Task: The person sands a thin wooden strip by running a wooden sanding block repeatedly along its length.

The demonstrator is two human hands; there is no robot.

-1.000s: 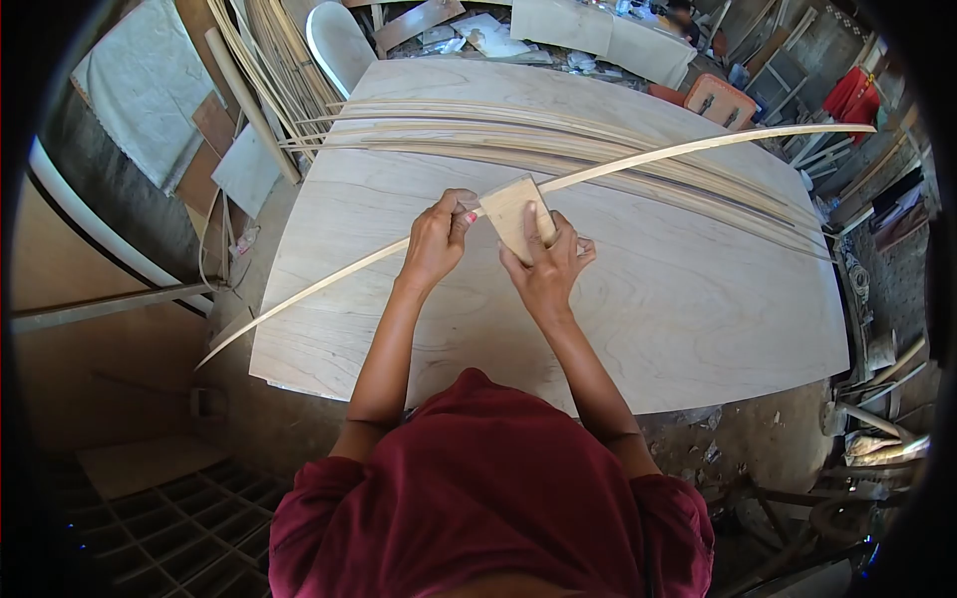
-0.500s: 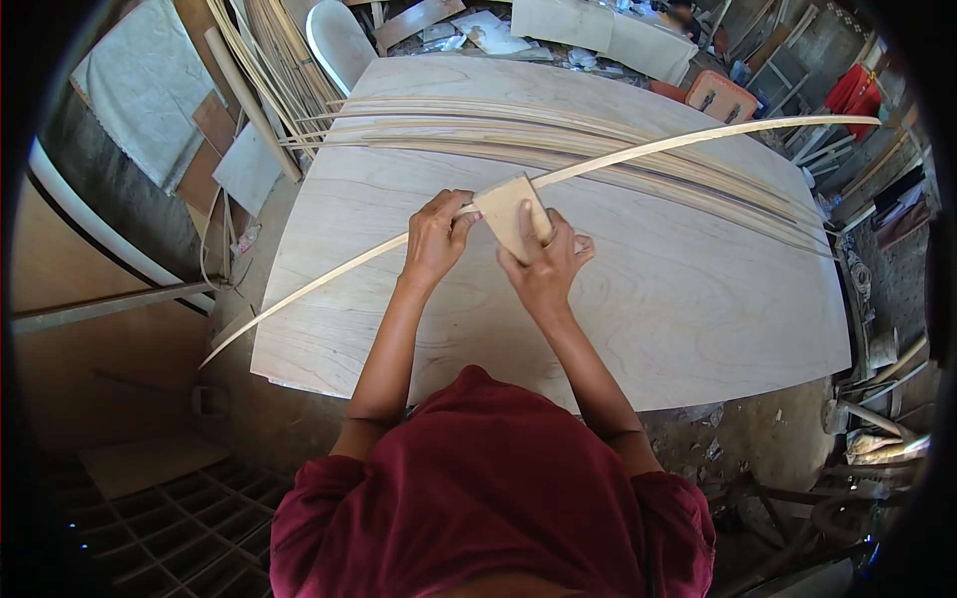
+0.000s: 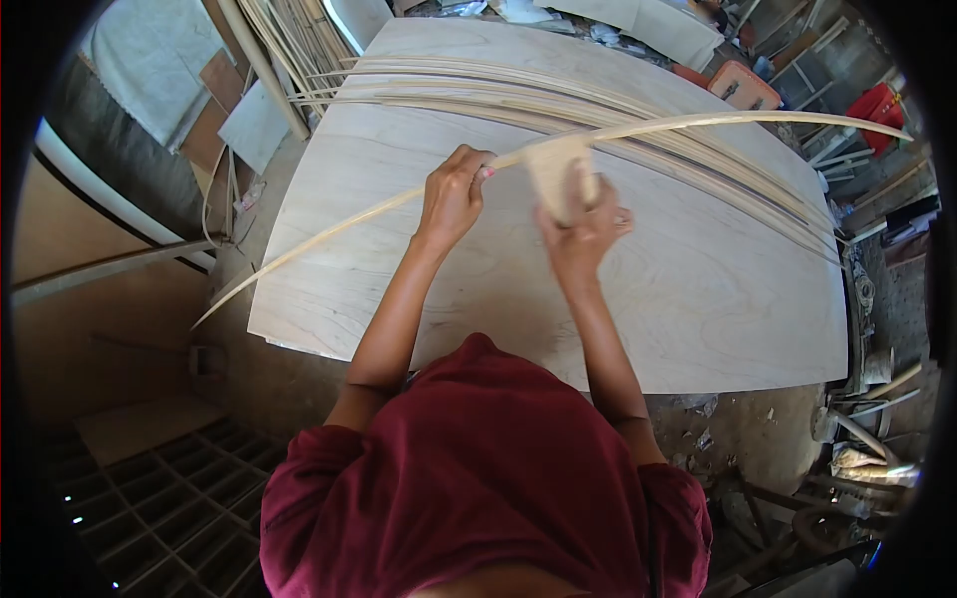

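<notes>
A long, thin wooden strip (image 3: 339,227) runs across in front of me, its left end beyond the table edge and its right end reaching far to the right. My left hand (image 3: 454,196) is closed around it near the middle, with a pinkish spot at the thumb. My right hand (image 3: 583,237) grips a flat wooden block with a raised handle (image 3: 548,171), blurred by motion. The block's upper edge meets the strip just right of my left hand. Whether the block's underside carries anything is hidden.
Several similar strips (image 3: 698,177) lie across the back of the pale plywood tabletop (image 3: 698,319). More long strips (image 3: 284,45) lean upright at the back left. An orange chair (image 3: 745,86) stands behind the table, and scrap (image 3: 877,453) clutters the right side.
My right hand has moved the block rightward along the strip. My left hand has shifted slightly up and right, and the strip's left end sits higher. The view has tilted downward.
</notes>
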